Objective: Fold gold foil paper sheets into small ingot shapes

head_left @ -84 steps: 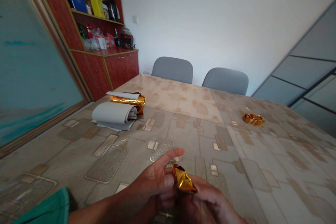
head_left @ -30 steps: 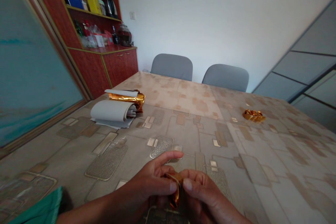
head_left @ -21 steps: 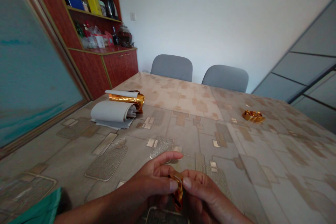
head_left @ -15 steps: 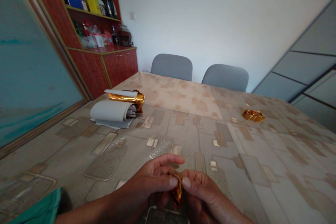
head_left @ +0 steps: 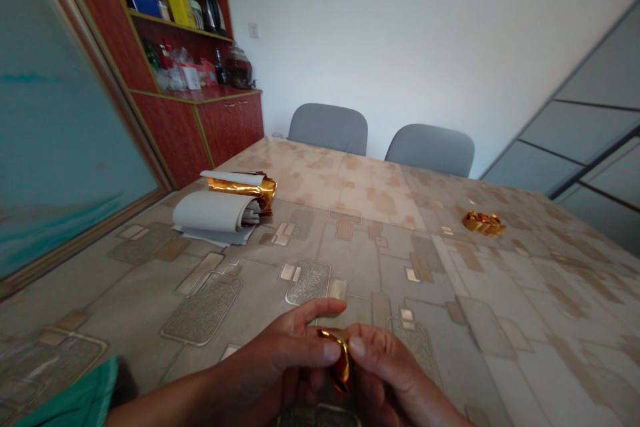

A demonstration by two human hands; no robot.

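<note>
Between my two hands, low in the head view near the table's front edge, is a small folded piece of shiny gold foil paper (head_left: 343, 365). My left hand (head_left: 285, 353) pinches it from the left with the thumb on top, its index finger stretched out above. From the right, the thumb and fingers of my right hand (head_left: 390, 363) grip the same piece. Part of the foil is hidden behind the fingers. Several small folded gold foil pieces (head_left: 484, 223) lie grouped on the table at the right.
Curled white-backed sheets (head_left: 215, 211) and gold foil sheets (head_left: 240, 184) lie at the table's left. The patterned tablecloth (head_left: 350, 253) spans the table. Two grey chairs (head_left: 328, 127) stand behind it. A red cabinet (head_left: 200, 120) and a green cloth (head_left: 75, 400) are at the left.
The gold foil piece has turned slightly between my fingers, and its bright edge shows more. Both hands keep their hold, with the left index finger shifted a little.
</note>
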